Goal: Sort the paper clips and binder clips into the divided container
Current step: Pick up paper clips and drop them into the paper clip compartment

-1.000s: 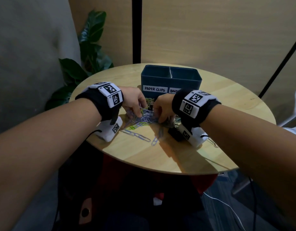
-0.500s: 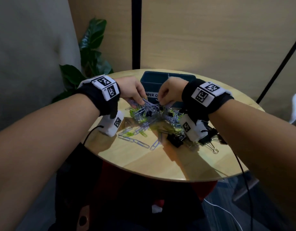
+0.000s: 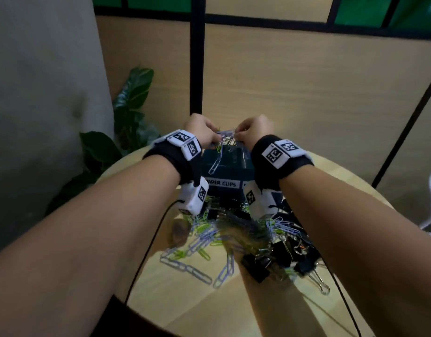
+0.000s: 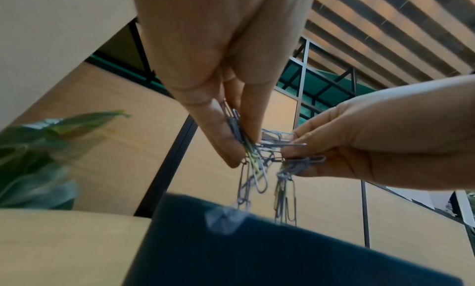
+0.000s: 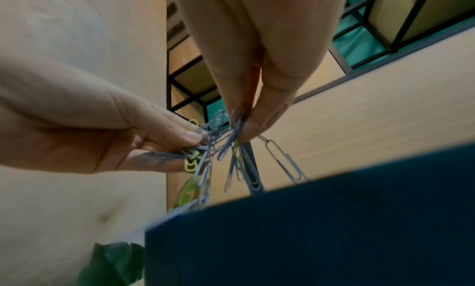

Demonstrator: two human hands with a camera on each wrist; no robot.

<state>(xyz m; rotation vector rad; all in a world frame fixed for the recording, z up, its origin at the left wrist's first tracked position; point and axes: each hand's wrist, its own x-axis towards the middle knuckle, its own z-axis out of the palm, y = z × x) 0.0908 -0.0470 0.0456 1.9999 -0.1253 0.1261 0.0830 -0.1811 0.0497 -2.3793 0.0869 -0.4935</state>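
Both hands hold one tangled bunch of lilac and green paper clips above the dark blue divided container, over its side labelled PAPER CLIPS. My left hand pinches the bunch's left end and my right hand pinches the right end. In the left wrist view the left hand grips the paper clips, which hang in chains down to the container's rim. From the right wrist, the right hand pinches the same paper clips above the container.
On the round wooden table, in front of the container, lies a mixed pile of loose paper clips and black binder clips. A thin black cable runs under my left forearm. A leafy plant stands behind the table's left side.
Both hands have lifted a tangled bunch of paper clips off the pile and carried it away from me, up over the container. The head view has tilted upward.
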